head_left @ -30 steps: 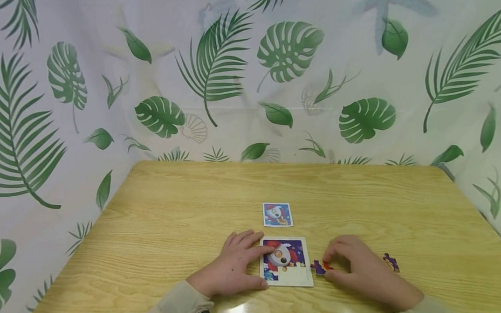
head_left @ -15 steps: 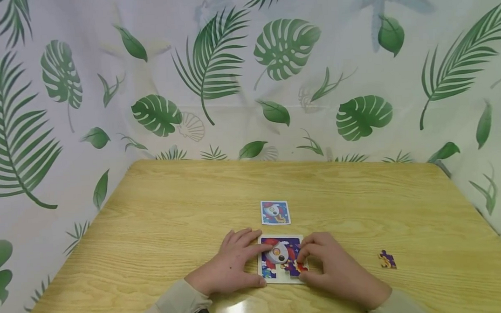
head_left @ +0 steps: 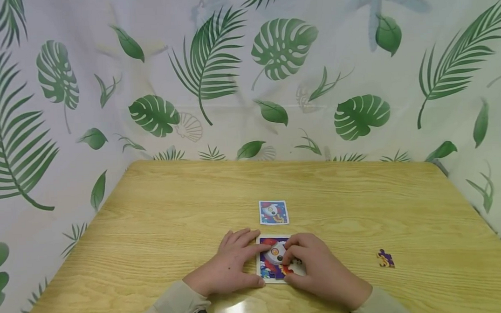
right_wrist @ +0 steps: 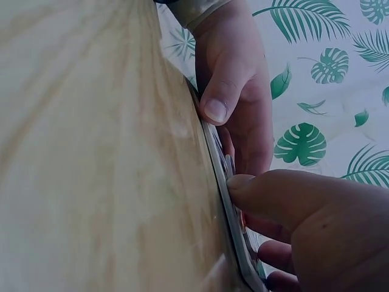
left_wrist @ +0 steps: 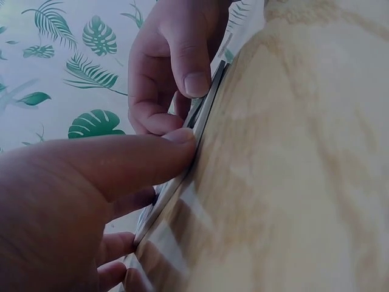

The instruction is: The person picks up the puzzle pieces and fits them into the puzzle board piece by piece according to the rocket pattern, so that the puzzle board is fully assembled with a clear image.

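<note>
A square puzzle board (head_left: 273, 281) with a white rim and a rocket picture lies on the table. My left hand (head_left: 230, 267) rests along its left side, index finger reaching over the picture and thumb at the lower left corner. Over the board's lower part, my right hand (head_left: 322, 272) pinches a purple and orange puzzle piece (head_left: 287, 269) between thumb and fingers; the hand hides much of that piece and the board's right side. In the right wrist view the right thumb (right_wrist: 243, 182) is at the board's near edge. Another puzzle piece (head_left: 385, 259) lies loose to the right.
A small picture card (head_left: 274, 212) of the same rocket lies just behind the board. The wooden table (head_left: 172, 202) reaches back to a white cloth (head_left: 239, 91) printed with green leaves.
The right hand has carried the puzzle piece leftward from beside the board onto its lower part. The left hand has stayed on the board; the other loose piece lies where it was.
</note>
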`<state>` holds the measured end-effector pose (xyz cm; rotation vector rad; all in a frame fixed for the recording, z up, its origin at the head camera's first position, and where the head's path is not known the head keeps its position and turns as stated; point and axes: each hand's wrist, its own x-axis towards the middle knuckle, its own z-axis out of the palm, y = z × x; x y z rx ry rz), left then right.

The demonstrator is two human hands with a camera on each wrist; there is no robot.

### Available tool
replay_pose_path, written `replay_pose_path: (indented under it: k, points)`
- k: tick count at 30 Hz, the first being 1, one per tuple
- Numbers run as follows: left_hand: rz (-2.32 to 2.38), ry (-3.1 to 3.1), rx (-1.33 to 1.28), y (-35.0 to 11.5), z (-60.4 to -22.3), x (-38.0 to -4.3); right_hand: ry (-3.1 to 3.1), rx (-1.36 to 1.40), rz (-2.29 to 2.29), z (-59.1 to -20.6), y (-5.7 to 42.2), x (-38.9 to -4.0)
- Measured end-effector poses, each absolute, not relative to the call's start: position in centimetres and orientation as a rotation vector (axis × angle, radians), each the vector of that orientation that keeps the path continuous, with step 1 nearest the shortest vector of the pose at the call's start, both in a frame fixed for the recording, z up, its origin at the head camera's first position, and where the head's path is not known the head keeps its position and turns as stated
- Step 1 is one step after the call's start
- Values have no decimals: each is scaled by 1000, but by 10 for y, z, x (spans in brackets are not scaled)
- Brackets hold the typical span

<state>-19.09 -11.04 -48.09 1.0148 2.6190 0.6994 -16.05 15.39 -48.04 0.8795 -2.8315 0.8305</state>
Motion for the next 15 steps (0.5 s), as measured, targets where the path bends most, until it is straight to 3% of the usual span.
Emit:
replay_pose_path:
  k: [15]
  points:
    - [682,2524,1148,-110,-472,-186,-2835,858,930,-484,160,-159]
